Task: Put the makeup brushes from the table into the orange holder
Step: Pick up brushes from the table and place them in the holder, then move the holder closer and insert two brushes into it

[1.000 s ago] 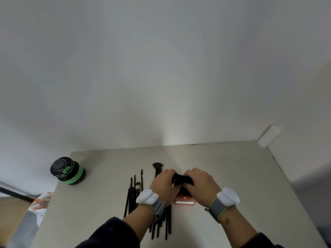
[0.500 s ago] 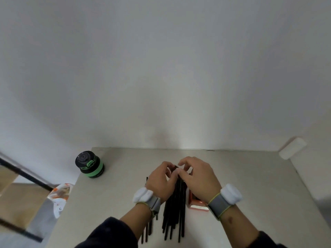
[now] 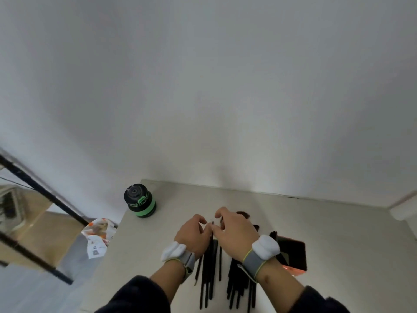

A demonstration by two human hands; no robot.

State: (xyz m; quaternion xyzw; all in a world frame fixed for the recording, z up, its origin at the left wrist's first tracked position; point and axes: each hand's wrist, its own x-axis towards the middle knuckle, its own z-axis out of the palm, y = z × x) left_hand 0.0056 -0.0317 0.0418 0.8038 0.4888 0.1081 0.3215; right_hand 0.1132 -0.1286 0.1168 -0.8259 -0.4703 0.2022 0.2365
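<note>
Black makeup brushes (image 3: 208,271) lie on the pale table (image 3: 338,233) in two loose bunches, their handles pointing toward the person; one bunch runs down from between the two hands, the other lies just to its right, partly under the right wrist. The left hand (image 3: 194,236) and the right hand (image 3: 234,229) meet over the upper ends of the left bunch, fingers curled, and their fingertips seem to pinch a thin brush there, though the exact grip is too small to tell. The orange holder (image 3: 293,256) sits on the table just right of the right wrist, its dark opening facing up; a few dark brush ends appear to stick up at its left edge, but what it contains is unclear. Both wrists wear grey bands with white pads. Well apart, near the table's far left corner, stands a black and green round device (image 3: 140,203). Off the table's left edge hangs a white and orange bag (image 3: 98,236).
</note>
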